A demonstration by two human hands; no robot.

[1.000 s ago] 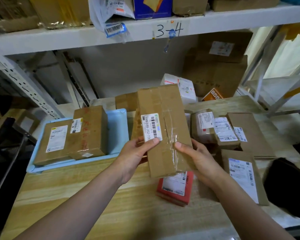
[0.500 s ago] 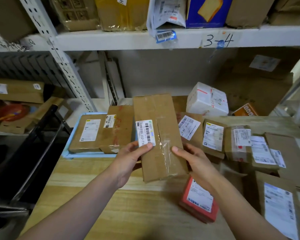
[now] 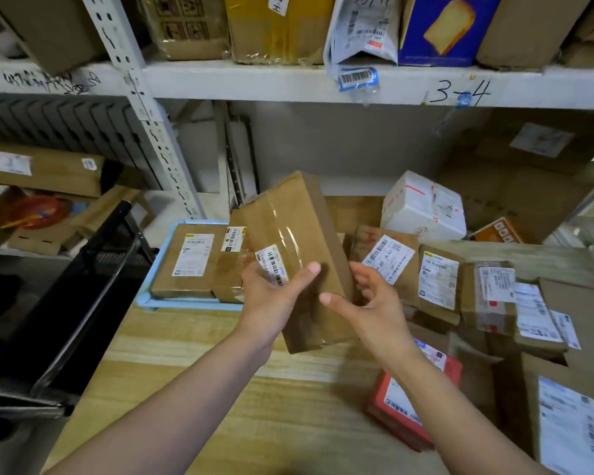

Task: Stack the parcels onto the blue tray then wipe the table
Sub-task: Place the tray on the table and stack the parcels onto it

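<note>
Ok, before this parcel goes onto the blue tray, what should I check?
1. Grip: left hand holds the taped parcel, thumb across its top face. Ok.
2. Right hand: at the parcel's right edge; whether it grips, cannot tell.
3. Blue tray in view, left of the held parcel. Ok.
4. Landing spot: flat parcel and taller parcel lie on the tray as a base. Ok. Bare tray floor: cannot tell.
5. Table ready for wiping: not ok, loose parcels crowd its right side.
</note>
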